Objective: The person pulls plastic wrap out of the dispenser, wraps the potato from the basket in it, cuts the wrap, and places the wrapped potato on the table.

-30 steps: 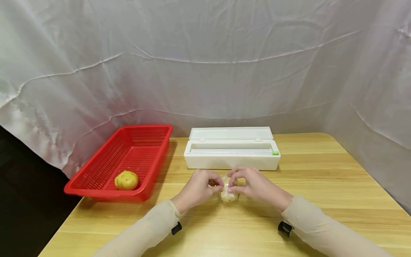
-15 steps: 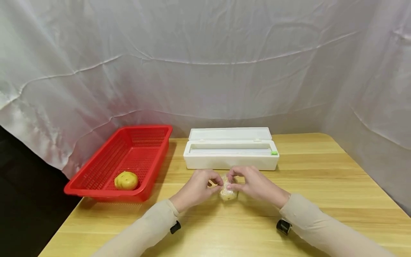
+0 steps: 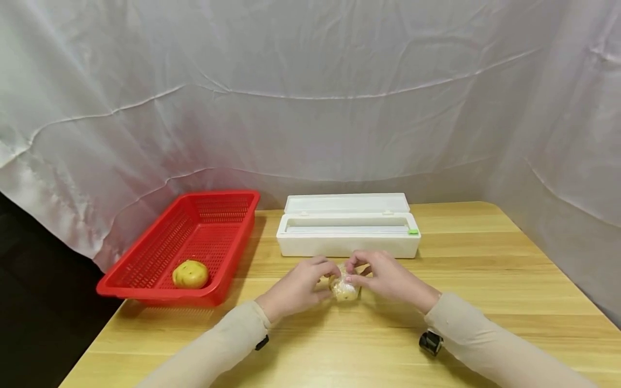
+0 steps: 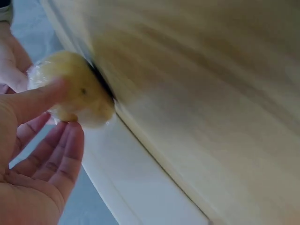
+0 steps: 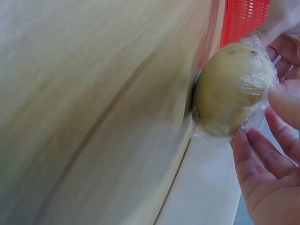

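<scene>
A potato (image 3: 345,293) wrapped in cling film (image 5: 258,75) sits on the table between both hands. My left hand (image 3: 297,286) curls around its left side; in the left wrist view the thumb (image 4: 35,101) lies across the potato (image 4: 84,91) and fingertips touch its far end. From the right, my right hand (image 3: 388,276) holds it with bent fingers and thumb at the wrapped top. Crinkled film gathers under the fingers in the right wrist view. Parts of the potato are hidden behind the fingers.
Behind the hands stands a long white cling film box (image 3: 348,247), lid raised, with a small green piece (image 3: 413,231) at its right end. A red perforated basket (image 3: 228,264) at left holds an unwrapped potato (image 3: 191,274). Grey cloth (image 3: 310,134) hangs behind the wooden table (image 3: 368,350).
My left hand has gone from a fingertip pinch on the film to a wider hold on the potato's left side. The right hand has shifted only slightly at the top.
</scene>
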`<action>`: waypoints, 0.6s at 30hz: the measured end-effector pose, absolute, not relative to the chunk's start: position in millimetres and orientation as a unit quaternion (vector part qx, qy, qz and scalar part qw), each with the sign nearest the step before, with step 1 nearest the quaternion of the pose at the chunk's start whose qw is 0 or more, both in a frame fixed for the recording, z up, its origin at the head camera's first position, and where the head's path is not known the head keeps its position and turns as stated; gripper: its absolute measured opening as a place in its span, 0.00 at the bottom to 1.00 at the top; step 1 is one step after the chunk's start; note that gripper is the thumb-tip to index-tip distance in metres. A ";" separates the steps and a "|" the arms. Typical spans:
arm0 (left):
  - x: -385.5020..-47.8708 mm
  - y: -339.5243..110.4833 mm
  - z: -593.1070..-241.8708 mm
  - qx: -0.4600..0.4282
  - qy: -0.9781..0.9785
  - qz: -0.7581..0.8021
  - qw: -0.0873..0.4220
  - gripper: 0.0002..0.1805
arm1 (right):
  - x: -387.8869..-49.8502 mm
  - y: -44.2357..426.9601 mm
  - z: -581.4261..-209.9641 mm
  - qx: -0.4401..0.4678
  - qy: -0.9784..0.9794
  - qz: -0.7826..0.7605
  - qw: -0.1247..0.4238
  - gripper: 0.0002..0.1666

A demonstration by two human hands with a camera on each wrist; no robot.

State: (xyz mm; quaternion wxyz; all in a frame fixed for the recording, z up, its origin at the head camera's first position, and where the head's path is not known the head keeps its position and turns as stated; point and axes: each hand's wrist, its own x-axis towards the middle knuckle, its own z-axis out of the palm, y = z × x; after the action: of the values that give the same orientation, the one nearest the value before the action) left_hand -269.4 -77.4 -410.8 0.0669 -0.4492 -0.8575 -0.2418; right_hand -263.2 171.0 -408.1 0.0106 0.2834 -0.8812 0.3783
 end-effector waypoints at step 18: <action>-264.6 -82.8 -402.6 -0.306 -0.853 -0.413 -0.091 0.17 | -279.3 178.4 -416.0 0.163 -0.802 0.535 -0.209 0.17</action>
State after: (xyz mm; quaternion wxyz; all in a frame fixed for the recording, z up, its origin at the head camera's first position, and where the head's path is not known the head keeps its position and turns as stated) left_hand -264.6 -82.8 -402.6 -0.0910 -0.3057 -0.8530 -0.4131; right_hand -279.3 178.4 -416.0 -0.2094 0.1630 -0.8019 0.5352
